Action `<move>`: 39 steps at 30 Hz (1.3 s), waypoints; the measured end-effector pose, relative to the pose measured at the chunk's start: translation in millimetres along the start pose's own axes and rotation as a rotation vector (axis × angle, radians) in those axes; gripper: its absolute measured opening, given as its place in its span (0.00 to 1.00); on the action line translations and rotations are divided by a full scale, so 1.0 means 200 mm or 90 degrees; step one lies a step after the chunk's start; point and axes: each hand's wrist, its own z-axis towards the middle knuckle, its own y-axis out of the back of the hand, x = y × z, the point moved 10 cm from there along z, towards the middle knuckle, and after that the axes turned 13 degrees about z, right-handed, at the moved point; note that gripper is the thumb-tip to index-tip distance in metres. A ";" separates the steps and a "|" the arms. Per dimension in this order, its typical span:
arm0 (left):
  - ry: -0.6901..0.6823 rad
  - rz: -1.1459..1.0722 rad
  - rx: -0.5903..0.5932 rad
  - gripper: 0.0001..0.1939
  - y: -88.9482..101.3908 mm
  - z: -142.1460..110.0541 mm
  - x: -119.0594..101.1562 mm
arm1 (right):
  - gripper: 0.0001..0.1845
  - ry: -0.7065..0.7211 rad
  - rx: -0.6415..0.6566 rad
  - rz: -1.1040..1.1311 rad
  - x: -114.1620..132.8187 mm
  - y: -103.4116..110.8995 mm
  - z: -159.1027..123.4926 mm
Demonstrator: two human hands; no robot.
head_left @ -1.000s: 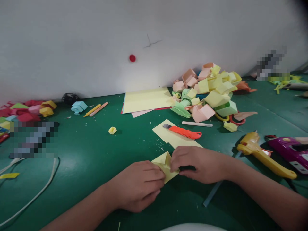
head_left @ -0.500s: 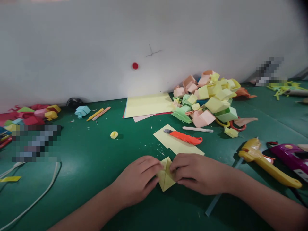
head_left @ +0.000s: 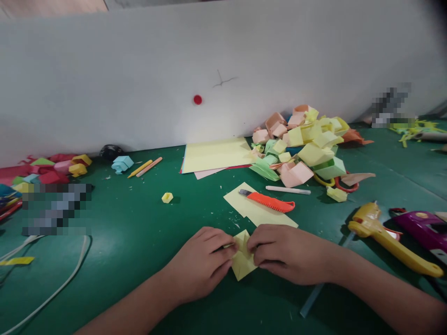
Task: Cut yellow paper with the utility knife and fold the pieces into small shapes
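Observation:
A small square of yellow folded paper [head_left: 243, 265] lies on the green table, creased down its middle. My left hand [head_left: 206, 260] pinches its left corner, where a flap is lifted between the fingers. On the opposite side my right hand [head_left: 289, 253] grips the right corner, its fingers curled and partly hiding the edge. Just beyond the hands, an orange utility knife [head_left: 270, 202] rests on cut yellow paper sheets [head_left: 240, 204]. A tiny yellow paper cup [head_left: 167, 198] sits farther off to the left.
A heap of folded paper boxes [head_left: 300, 144] and a stack of coloured paper [head_left: 216, 156] lie by the white wall. At right are a yellow glue gun [head_left: 387, 237] with a glue stick and a purple tool [head_left: 419, 228]. A white cable [head_left: 78, 265] curls at left.
The left fingers have raised the left flap of the yellow paper a little. The right hand stays nearly where it was. The whole view has shifted slightly.

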 end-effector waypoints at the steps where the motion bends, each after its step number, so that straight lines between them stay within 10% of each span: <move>1: 0.003 0.003 0.002 0.10 0.00 0.00 0.00 | 0.10 -0.001 0.001 0.000 0.00 0.00 0.00; 39: -0.007 0.055 -0.036 0.08 0.04 0.00 0.01 | 0.16 0.009 -0.019 -0.089 0.00 0.02 0.00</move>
